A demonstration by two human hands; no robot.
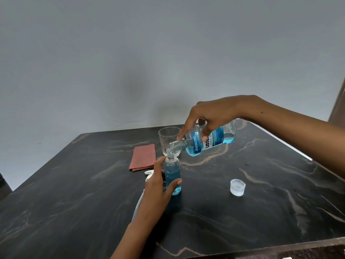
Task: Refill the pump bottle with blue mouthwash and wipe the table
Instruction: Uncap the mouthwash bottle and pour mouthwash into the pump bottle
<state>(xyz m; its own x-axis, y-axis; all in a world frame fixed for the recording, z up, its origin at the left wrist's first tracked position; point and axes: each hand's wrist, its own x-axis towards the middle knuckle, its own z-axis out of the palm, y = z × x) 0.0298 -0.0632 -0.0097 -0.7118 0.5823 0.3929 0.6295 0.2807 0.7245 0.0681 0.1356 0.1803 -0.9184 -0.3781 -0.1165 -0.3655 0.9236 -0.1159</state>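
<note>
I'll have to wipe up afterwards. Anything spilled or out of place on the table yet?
No spill shows on the table. The loose cap lies mouth-up, and the white pump head lies behind the left hand, both off their bottles.

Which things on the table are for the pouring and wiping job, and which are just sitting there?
For the job: tilted clear mouthwash bottle, small clear pump bottle, folded red cloth, white pump top, clear plastic cap.
Just sitting: empty drinking glass.
</note>
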